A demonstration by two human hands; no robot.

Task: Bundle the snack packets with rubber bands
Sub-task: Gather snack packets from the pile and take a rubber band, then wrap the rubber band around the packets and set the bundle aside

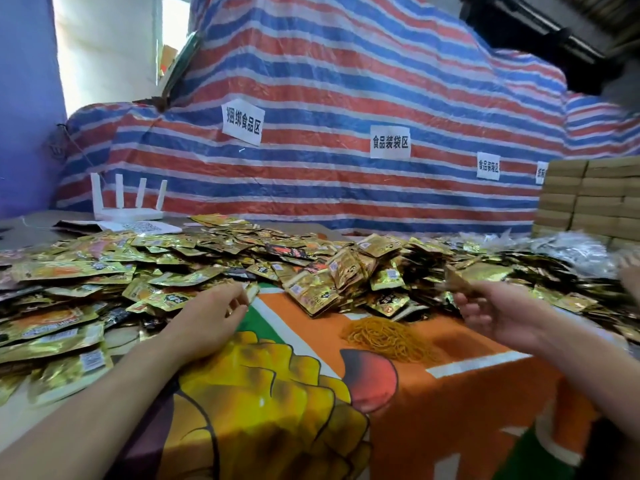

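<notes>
Now our right hand (498, 315) pinches one blurred gold foil packet (457, 283) above the orange cloth-covered counter (450, 393); our left hand (211, 317) curls at the edge of the heap of shiny gold snack packets (311, 271), whether gripping we cannot tell; the loose pile of yellow rubber bands (384, 336) lies between both hands.

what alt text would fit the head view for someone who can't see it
A right hand holds a blurred packet over a heap of gold snack packets; the left hand reaches the heap's edge. Rubber bands lie piled on the orange cloth between the hands.
</notes>
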